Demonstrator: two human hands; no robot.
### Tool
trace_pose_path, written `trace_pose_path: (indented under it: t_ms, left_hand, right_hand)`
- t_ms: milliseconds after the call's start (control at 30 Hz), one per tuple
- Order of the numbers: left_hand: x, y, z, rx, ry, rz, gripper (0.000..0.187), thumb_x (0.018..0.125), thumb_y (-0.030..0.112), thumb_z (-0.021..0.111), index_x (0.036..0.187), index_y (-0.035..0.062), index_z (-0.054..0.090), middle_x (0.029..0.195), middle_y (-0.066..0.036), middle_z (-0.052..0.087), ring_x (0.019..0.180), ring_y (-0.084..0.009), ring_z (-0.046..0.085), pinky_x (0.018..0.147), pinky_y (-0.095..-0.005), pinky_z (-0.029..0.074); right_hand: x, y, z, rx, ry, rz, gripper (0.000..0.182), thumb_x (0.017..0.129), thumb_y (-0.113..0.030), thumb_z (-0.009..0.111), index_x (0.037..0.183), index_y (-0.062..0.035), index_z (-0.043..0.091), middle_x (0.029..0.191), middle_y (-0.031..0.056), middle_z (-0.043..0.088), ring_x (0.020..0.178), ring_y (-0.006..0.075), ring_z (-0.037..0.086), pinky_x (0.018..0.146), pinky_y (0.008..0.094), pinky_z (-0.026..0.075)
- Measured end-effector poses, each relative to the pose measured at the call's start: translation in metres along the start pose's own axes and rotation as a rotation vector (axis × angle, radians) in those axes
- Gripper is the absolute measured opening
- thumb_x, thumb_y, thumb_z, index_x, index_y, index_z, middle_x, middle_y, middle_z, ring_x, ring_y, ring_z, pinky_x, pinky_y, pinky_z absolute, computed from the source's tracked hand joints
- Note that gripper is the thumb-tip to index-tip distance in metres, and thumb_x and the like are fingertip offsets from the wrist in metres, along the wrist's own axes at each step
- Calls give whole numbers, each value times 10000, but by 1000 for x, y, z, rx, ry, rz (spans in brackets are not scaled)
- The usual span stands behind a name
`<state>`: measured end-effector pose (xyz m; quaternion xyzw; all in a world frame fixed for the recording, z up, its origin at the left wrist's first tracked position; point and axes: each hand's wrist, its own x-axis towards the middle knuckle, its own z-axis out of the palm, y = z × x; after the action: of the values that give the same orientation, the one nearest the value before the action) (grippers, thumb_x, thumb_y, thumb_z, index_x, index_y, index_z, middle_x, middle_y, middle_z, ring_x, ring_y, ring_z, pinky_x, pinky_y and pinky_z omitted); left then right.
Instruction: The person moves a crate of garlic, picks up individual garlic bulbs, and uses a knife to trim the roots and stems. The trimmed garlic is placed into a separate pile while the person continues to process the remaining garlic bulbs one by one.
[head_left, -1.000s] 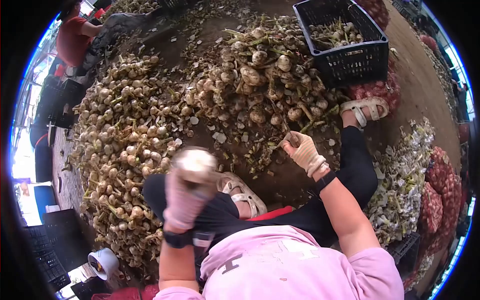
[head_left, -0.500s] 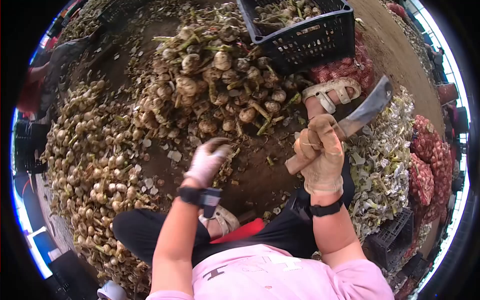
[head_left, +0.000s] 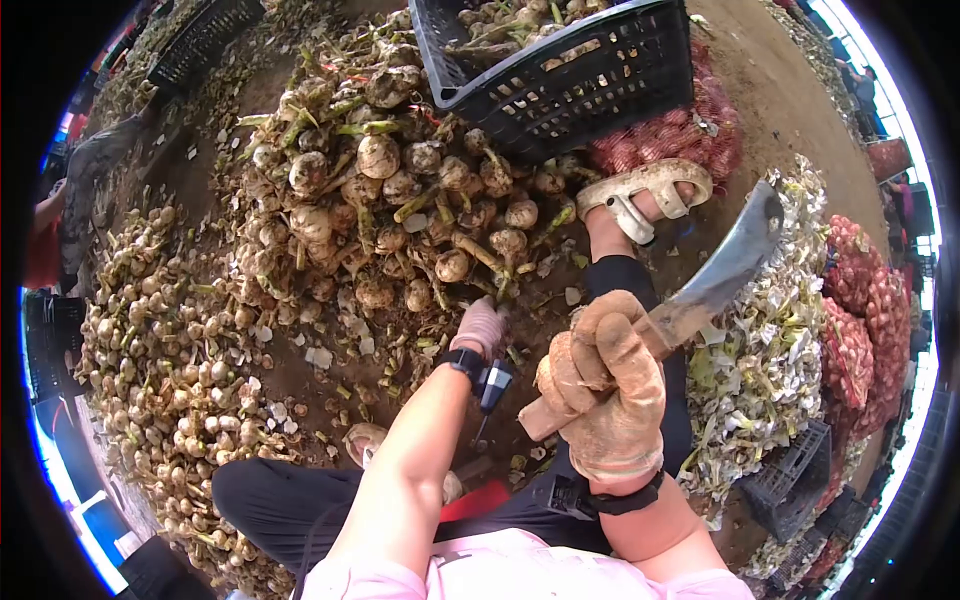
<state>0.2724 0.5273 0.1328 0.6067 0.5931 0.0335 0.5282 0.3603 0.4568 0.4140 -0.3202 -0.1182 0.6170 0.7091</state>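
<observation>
My right hand (head_left: pixel 610 400), in a soiled pale glove, is closed round the wooden handle of a curved knife (head_left: pixel 715 260). Its broad metal blade points up and to the right. My left hand (head_left: pixel 482 325), gloved too, reaches down at the near edge of a heap of garlic bulbs (head_left: pixel 378 157) with stems on. Its fingers are mostly hidden and blurred close to a garlic stem, so I cannot tell whether they grip it. Trimmed garlic bulbs (head_left: pixel 190 400) are spread over the ground to the left.
A black crate (head_left: pixel 600 85) holding garlic stands beyond the heap, next to a red mesh sack (head_left: pixel 715 125). My sandalled foot (head_left: pixel 650 195) is close to both. Pale husks (head_left: pixel 770 370) lie at the right, with filled red net bags (head_left: pixel 865 310) and another black crate (head_left: pixel 795 480) beyond.
My left hand has moved right and forward to the edge of the garlic heap. My right hand, still round the knife, has come slightly lower and left.
</observation>
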Motion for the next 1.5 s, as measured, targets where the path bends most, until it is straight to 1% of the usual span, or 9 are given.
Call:
trace_pose_path:
  t_ms: [467, 600, 833, 1000, 1200, 1300, 1333, 1400, 1500]
  left_hand:
    - [-251, 6, -148, -453, -14, 326, 198, 866, 166, 541, 972, 1, 569, 750, -13, 565, 683, -88, 477, 645, -235, 429]
    - [-276, 2, -148, -387, -71, 363, 240, 833, 119, 569, 1044, 11, 535, 837, -23, 569, 733, -89, 489, 682, -226, 432]
    - [-290, 26, -141, -1144, 176, 282, 537, 758, 146, 650, 1225, 37, 407, 959, -42, 596, 808, -139, 572, 747, -253, 480]
    - [-286, 5, -141, -806, 147, 302, 477, 807, 5, 531, 1268, 62, 421, 1026, 4, 509, 883, -101, 488, 772, -239, 425]
    - [-285, 8, -139, -545, 129, 342, 398, 793, -8, 601, 1168, 47, 478, 921, 1, 553, 830, -81, 520, 748, -241, 440]
    - [-294, 17, -143, -963, 143, 313, 306, 771, 32, 681, 1049, 45, 554, 926, -36, 607, 811, -109, 568, 715, -246, 490]
    - [-291, 15, -155, -500, 102, 452, 261, 777, 19, 673, 1022, 45, 586, 897, -43, 635, 820, -115, 578, 724, -226, 486]
    - [-305, 21, -152, -912, 166, 170, 267, 782, 8, 663, 1040, 33, 601, 872, -53, 653, 826, -118, 585, 755, -217, 466]
    - [-306, 16, -157, -801, 35, 365, 361, 795, 18, 655, 1138, 36, 546, 933, -47, 628, 853, -114, 575, 784, -225, 456]
  right_hand:
    - [1, 68, -9, -332, -40, 93, 220, 834, -66, 620, 1047, -83, 569, 751, -40, 571, 532, -4, 448, 437, 134, 340]
    - [-13, 76, -7, -374, -339, 538, 288, 827, -97, 641, 1098, -70, 548, 865, 2, 603, 679, 43, 539, 559, 167, 442]
    - [-43, 88, 14, -770, -665, 307, 217, 799, -153, 673, 971, -34, 614, 813, -34, 602, 735, 53, 529, 678, 215, 447]
    - [-20, 97, -8, -681, -291, 131, 130, 812, -106, 627, 919, -38, 602, 761, -31, 584, 697, 42, 503, 640, 210, 437]
    - [-24, 96, -16, -1213, -634, 167, 179, 791, -103, 635, 953, -51, 579, 727, 26, 605, 664, 84, 526, 626, 245, 451]
    - [-28, 86, -8, -1473, -846, -77, 243, 707, -118, 674, 933, -107, 585, 686, 98, 580, 602, 249, 561, 591, 320, 469]
    - [-31, 85, -6, -1619, -944, -108, 253, 692, -121, 685, 922, -100, 579, 679, 105, 583, 636, 310, 580, 579, 349, 471]
    - [-35, 90, -7, -1574, -935, -87, 267, 680, -132, 699, 917, -92, 584, 706, 117, 601, 684, 327, 597, 588, 357, 478]
    - [-34, 84, -3, -1455, -905, -201, 236, 709, -157, 668, 917, -92, 579, 719, 139, 609, 690, 337, 597, 599, 379, 477]
